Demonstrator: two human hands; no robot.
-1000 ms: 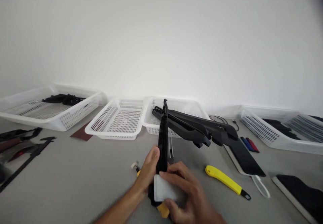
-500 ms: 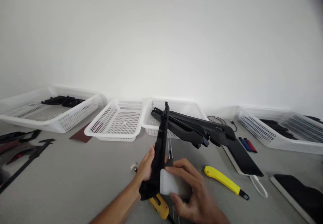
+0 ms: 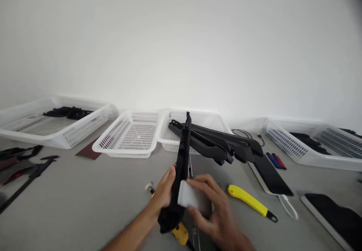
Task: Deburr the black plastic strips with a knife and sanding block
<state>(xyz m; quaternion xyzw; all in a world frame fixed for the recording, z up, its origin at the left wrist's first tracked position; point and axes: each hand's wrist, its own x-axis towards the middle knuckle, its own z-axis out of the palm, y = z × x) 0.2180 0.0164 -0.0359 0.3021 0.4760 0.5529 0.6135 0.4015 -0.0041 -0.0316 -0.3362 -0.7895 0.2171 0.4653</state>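
Note:
My left hand (image 3: 164,192) is wrapped round the lower part of a long black plastic part (image 3: 182,160) that points up and away from me. My right hand (image 3: 215,217) presses a folded white cloth (image 3: 188,198) against the side of that black part. A yellow tool (image 3: 181,234) lies on the table just under my hands. Behind them, several similar long black parts (image 3: 220,143) rest in and over the edge of a white basket (image 3: 174,121).
An empty-looking white basket (image 3: 131,134) stands left of the filled one, another (image 3: 53,124) holds black pieces at far left, one more (image 3: 308,145) at right. A yellow utility knife (image 3: 250,202), dark tablets (image 3: 271,175), red and blue pens (image 3: 275,160) and black strips (image 3: 25,172) lie on the grey table.
The white cloth in my right hand has slid up along the black part, and the part's lower end has tipped out toward me. My view has shifted slightly.

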